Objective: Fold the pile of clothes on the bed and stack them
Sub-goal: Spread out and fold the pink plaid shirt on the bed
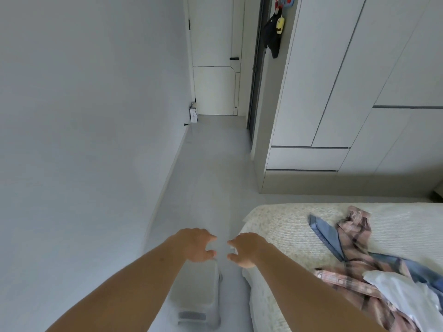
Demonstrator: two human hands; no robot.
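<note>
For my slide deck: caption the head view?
Both hands, left and right, held out empty beside the bed, unfolded clothes untouched.

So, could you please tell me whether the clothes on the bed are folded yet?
Not folded. The plaid shirt, denim garment and white garment lie crumpled and overlapping on the bed; neither hand touches them.

Counted two bare hands: left hand [195, 244], right hand [244, 249], both held out, holding nothing. One bed [275, 226]. Three garments heaped on it: one pink plaid shirt [354, 231], one blue denim shirt [323, 233], one white garment [402, 293]. One grey step stool [195, 298] on floor. One door [213, 56]. One wardrobe [335, 80]. One dark cap [272, 37] hung up.
</note>
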